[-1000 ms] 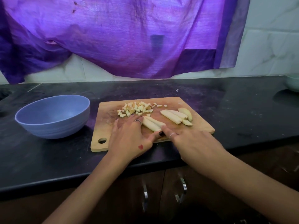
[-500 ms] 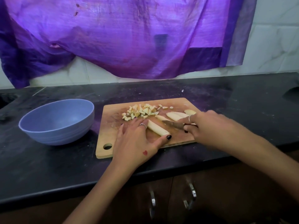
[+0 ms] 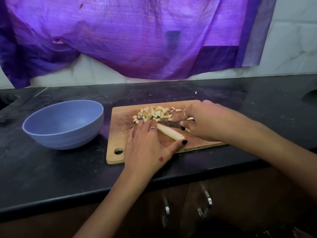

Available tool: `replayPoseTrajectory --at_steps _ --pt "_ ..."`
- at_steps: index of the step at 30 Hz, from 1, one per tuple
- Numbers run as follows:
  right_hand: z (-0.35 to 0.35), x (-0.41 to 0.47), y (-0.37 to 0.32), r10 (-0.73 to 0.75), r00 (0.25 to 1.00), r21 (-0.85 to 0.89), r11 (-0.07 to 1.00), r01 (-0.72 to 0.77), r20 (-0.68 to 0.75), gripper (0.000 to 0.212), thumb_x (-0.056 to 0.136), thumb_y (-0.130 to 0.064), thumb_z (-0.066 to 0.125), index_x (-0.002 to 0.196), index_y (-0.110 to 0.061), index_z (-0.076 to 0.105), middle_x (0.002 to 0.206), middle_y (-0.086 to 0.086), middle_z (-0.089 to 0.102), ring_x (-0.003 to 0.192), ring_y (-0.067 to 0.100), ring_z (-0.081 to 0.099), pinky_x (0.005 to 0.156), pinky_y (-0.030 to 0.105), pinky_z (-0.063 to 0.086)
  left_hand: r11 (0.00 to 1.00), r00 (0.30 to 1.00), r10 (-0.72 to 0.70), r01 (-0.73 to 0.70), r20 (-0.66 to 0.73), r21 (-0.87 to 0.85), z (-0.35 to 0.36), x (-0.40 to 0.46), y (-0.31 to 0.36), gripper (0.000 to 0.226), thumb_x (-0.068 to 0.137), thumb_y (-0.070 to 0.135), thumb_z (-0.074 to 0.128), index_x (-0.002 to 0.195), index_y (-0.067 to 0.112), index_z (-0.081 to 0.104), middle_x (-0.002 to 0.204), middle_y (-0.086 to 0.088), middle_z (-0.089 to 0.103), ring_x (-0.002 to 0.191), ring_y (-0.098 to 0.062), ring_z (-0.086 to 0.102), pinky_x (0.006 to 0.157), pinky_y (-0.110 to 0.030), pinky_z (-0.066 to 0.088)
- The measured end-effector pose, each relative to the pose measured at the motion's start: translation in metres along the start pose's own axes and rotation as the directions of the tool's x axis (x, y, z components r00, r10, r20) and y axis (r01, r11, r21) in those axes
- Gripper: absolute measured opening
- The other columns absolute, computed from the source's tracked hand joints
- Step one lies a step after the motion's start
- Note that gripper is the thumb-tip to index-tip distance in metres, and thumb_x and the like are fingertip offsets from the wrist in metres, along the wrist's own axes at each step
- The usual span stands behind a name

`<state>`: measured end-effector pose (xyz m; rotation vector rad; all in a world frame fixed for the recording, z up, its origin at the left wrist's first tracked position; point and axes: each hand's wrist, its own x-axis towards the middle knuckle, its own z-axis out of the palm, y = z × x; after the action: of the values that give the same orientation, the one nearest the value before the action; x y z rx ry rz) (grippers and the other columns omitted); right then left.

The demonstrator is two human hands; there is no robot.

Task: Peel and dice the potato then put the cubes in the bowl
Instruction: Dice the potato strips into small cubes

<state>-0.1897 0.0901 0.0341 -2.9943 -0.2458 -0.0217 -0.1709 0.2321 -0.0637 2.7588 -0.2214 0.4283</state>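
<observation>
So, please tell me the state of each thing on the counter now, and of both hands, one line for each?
Blue round bowl: upright, empty.
Wooden cutting board: flat on the black counter.
Pile of diced potato cubes: on the board, not in the bowl.
Peeled potato strip: whole, lying on the board.
Left hand: pressing on the strip.
Right hand: gripping the knife, blade at the strip.
</observation>
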Motion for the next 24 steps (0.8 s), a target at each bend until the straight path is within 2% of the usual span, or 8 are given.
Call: replayPoseTrajectory --at_steps 3,7,8,10,13,18,22,24 --pt "0.000 0.005 -0.002 -0.001 1.000 -0.046 0.999 0.002 0.012 0.032 0.098 -0.034 0.046 0.125 -0.048 0.057 0.117 0.000 0.053 0.072 0.014 0.042 0.081 0.032 0.045 1.000 1.000 -0.008 0.008 0.009 0.001 -0.001 0.000 0.001 0.105 0.070 0.087 0.030 0.148 0.016 0.031 0.158 0.003 0.021 0.146 -0.012 0.007 0.118 -0.036 0.003" --pt "-0.008 0.016 -0.010 -0.040 0.997 -0.093 0.995 0.046 0.068 0.030 0.098 -0.026 0.048 0.123 -0.036 0.061 0.104 0.001 0.056 0.059 0.008 0.044 0.072 0.026 0.042 1.000 1.000 -0.016 0.016 0.024 -0.026 -0.001 0.001 0.001 0.103 0.071 0.085 0.036 0.148 0.017 0.032 0.158 0.004 0.019 0.146 -0.012 0.006 0.118 -0.035 0.004" --pt "-0.013 0.019 -0.013 -0.057 0.995 -0.124 0.990 0.067 0.086 0.029 0.098 -0.023 0.048 0.121 -0.033 0.062 0.100 0.000 0.060 0.058 0.007 0.045 0.068 0.025 0.042 0.999 0.999 -0.022 0.022 0.025 -0.036 -0.001 0.002 0.001 0.102 0.071 0.085 0.037 0.147 0.017 0.033 0.158 0.004 0.018 0.146 -0.012 0.005 0.118 -0.035 0.004" --pt "-0.021 0.025 -0.019 -0.074 0.988 -0.202 0.974 0.101 0.138 0.027 0.097 -0.020 0.048 0.118 -0.029 0.062 0.081 -0.004 0.062 0.052 0.008 0.047 0.052 0.022 0.042 0.998 0.999 -0.032 0.033 0.028 -0.045 0.000 0.004 0.002 0.102 0.070 0.085 0.040 0.146 0.017 0.035 0.159 0.005 0.016 0.146 -0.012 0.005 0.118 -0.035 0.006" --pt "-0.027 0.030 -0.024 -0.077 0.977 -0.238 0.963 0.125 0.200 0.024 0.097 -0.022 0.048 0.116 -0.025 0.062 0.050 -0.005 0.051 0.037 0.011 0.045 0.029 0.012 0.032 0.998 0.999 -0.042 0.043 0.020 -0.049 0.000 0.004 0.002 0.100 0.070 0.084 0.042 0.144 0.017 0.038 0.159 0.006 0.015 0.147 -0.011 0.004 0.119 -0.036 0.006" --pt "-0.031 0.025 -0.011 -0.051 0.967 -0.135 0.987 0.087 0.249 0.025 0.096 -0.022 0.047 0.113 -0.032 0.062 0.033 -0.009 0.045 0.024 0.007 0.038 0.031 0.011 0.031 0.997 0.998 -0.046 0.049 0.047 -0.065 -0.004 0.004 0.005 0.095 0.070 0.081 0.046 0.139 0.016 0.045 0.159 0.006 0.017 0.146 -0.010 0.004 0.118 -0.037 0.006" --pt "-0.039 0.009 -0.006 -0.015 0.958 -0.138 0.989 0.057 0.288 0.022 0.099 -0.028 0.047 0.116 -0.036 0.059 0.039 -0.005 0.048 0.024 0.007 0.037 0.031 0.011 0.032 0.997 0.998 -0.036 0.039 0.047 -0.073 -0.005 0.004 0.006 0.092 0.070 0.080 0.049 0.135 0.015 0.050 0.158 0.006 0.019 0.146 -0.010 0.006 0.117 -0.037 0.006" --pt "-0.039 0.004 -0.006 -0.018 0.959 -0.154 0.986 0.064 0.284 0.023 0.099 -0.028 0.047 0.118 -0.037 0.058 0.031 -0.008 0.044 0.022 0.006 0.037 0.031 0.010 0.031 0.997 0.998 -0.032 0.035 0.047 -0.072 -0.005 0.003 0.005 0.092 0.070 0.080 0.049 0.134 0.014 0.051 0.158 0.005 0.021 0.146 -0.011 0.007 0.117 -0.038 0.007"
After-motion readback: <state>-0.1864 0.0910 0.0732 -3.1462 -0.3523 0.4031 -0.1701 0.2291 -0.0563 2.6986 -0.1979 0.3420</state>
